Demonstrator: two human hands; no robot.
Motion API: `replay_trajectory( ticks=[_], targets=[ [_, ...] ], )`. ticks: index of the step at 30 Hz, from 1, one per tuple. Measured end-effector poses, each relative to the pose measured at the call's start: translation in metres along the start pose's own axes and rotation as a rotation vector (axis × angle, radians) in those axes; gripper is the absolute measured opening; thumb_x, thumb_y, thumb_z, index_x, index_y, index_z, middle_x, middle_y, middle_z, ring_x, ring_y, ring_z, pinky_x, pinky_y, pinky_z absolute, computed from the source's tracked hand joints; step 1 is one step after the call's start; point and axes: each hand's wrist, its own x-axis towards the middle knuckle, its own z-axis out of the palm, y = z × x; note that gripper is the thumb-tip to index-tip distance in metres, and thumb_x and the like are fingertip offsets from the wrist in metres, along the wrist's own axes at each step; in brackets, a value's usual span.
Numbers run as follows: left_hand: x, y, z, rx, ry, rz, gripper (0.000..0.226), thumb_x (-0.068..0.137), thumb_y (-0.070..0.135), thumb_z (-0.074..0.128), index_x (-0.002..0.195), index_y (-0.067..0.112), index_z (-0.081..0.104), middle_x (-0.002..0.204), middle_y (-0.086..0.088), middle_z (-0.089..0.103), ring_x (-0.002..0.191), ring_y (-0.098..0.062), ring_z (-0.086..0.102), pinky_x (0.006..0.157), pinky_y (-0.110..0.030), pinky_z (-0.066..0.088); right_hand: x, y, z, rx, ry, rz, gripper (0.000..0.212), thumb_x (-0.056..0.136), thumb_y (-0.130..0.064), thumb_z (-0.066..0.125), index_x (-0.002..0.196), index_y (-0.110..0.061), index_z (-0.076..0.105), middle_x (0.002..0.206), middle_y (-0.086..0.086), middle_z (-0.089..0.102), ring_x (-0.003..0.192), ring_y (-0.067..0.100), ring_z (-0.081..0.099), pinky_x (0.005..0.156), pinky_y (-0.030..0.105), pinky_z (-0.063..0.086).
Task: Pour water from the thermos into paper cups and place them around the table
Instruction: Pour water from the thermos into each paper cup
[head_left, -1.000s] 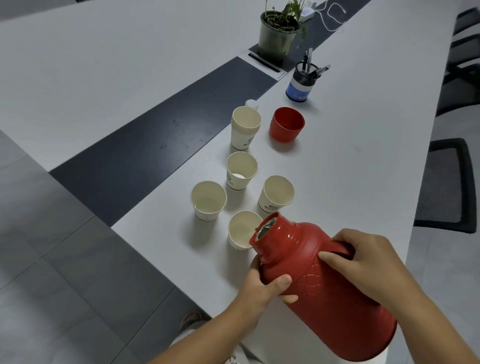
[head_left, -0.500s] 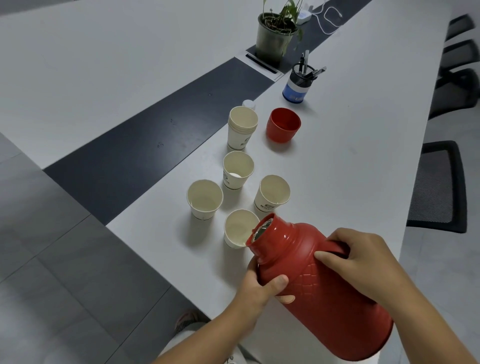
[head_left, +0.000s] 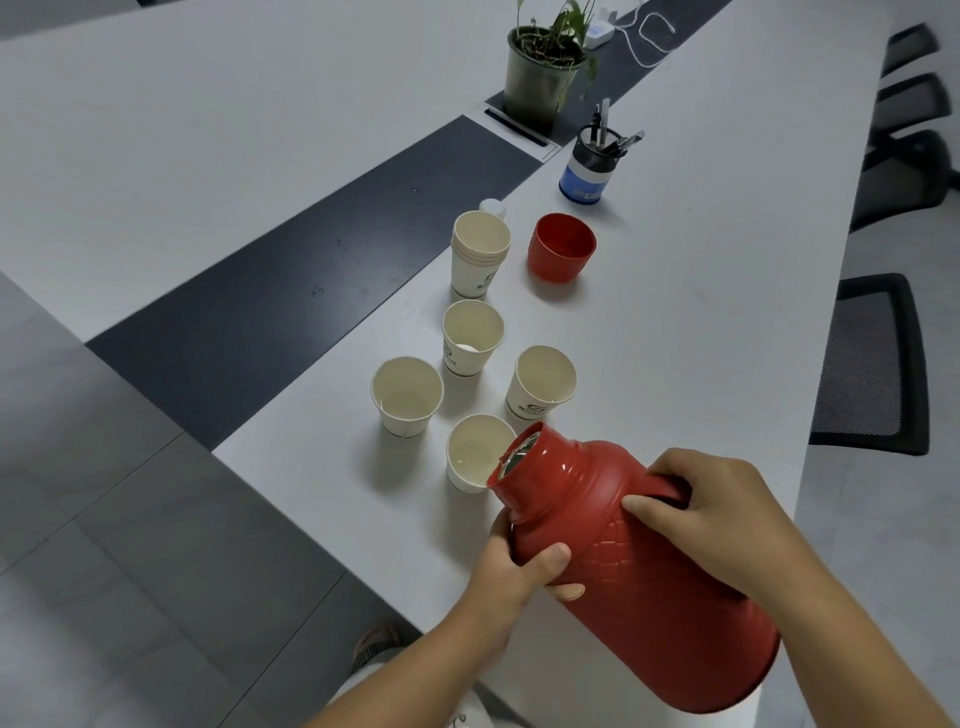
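At table's near edge, left hand (head_left: 511, 569) and right hand (head_left: 719, 512) grip the tilted red thermos (head_left: 639, 566) over the nearest paper cup (head_left: 475, 452); pouring apparently under way, no cups distributed.

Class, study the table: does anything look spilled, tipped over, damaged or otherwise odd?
No spill or damage shows. Two oddities: the cup behind the others holds something small and white, unidentifiable, and the thermos, gripped by both hands, is tilted over the nearest cup with no stream visible.

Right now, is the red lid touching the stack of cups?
Apart. The head view shows bare white table between the red lid and the stack of cups.
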Motion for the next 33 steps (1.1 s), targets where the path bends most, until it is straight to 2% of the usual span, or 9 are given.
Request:
replay_trajectory(
  ticks=[5,12,18,24,33],
  targets=[
    [0.0003,-0.0001,-0.0014,0.009,-0.002,0.002,0.113,0.024,0.064,0.083,0.118,0.019,0.042,0.119,-0.015,0.056,0.086,-0.013,0.069,0.064,-0.022,0.055,-0.0001,-0.0005,0.0011,-0.020,0.001,0.012,0.011,0.074,-0.028,0.068,0.072,-0.021,0.060,0.066,-0.010,0.059,0.064,0.004,0.053,0.052,0.012,0.037],
    [0.0000,0.0006,-0.0032,0.002,-0.006,-0.003,0.107,0.023,0.065,0.083,0.114,0.023,0.043,0.116,-0.012,0.059,0.087,-0.012,0.069,0.063,-0.022,0.055,0.0025,-0.0033,0.0019,-0.024,-0.002,0.004,0.015,0.074,-0.028,0.068,0.067,-0.026,0.055,0.063,-0.011,0.056,0.062,0.002,0.051,0.060,0.009,0.039],
    [0.0005,0.0027,-0.0050,0.014,-0.004,-0.005,0.107,0.023,0.067,0.081,0.113,0.024,0.044,0.113,-0.008,0.061,0.087,-0.010,0.068,0.066,-0.020,0.054,0.0050,-0.0065,0.0010,-0.042,-0.005,0.007,0.015,0.074,-0.028,0.068,0.068,-0.025,0.055,0.063,-0.012,0.056,0.063,0.003,0.052,0.051,0.012,0.035],
    [0.0005,0.0041,-0.0053,0.010,-0.015,-0.003,0.118,0.021,0.066,0.082,0.121,0.017,0.040,0.113,-0.011,0.059,0.082,-0.008,0.069,0.062,-0.020,0.054,0.0051,-0.0081,0.0013,-0.044,-0.013,0.019,0.014,0.074,-0.028,0.067,0.068,-0.024,0.055,0.064,-0.011,0.057,0.063,0.003,0.052,0.052,0.013,0.036],
    [0.0008,0.0053,-0.0053,-0.003,-0.005,-0.009,0.111,0.022,0.065,0.082,0.115,0.020,0.042,0.112,-0.010,0.060,0.082,-0.009,0.069,0.062,-0.021,0.055,0.0052,-0.0089,0.0020,-0.040,-0.006,0.032,0.012,0.074,-0.028,0.067,0.073,-0.018,0.061,0.067,-0.006,0.061,0.066,0.005,0.054,0.056,0.018,0.038]
  ],
)
